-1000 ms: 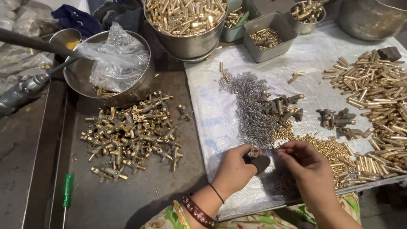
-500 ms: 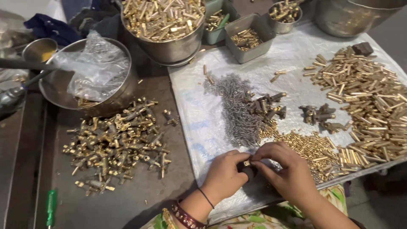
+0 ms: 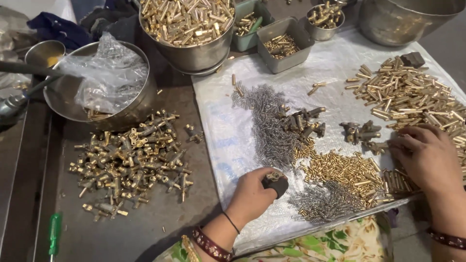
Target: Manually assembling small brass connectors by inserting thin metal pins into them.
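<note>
My left hand (image 3: 252,194) grips a small dark fitting (image 3: 275,182) with a brass top, low on the white sheet (image 3: 228,145). My right hand (image 3: 427,157) rests palm down at the right, fingers on the small brass pins (image 3: 349,172) and beside a dark fitting cluster (image 3: 361,133); whether it holds anything is hidden. A heap of thin grey springs (image 3: 269,121) lies between the hands and the far bowls, with more springs (image 3: 323,201) near the front edge. A second cluster of dark fittings (image 3: 301,120) sits mid-sheet.
A pile of brass valve bodies (image 3: 128,165) lies on the dark table at left. Steel bowls: one with a plastic bag (image 3: 104,85), one full of brass tubes (image 3: 187,29), another (image 3: 407,19) far right. Brass tubes (image 3: 412,94) are heaped right. A grey tray (image 3: 284,43) and green screwdriver (image 3: 54,234).
My hands have separated. The right hand moved from the fitting out to the right, onto the brass pins. The left hand still holds the dark fitting. The view shifted left.
</note>
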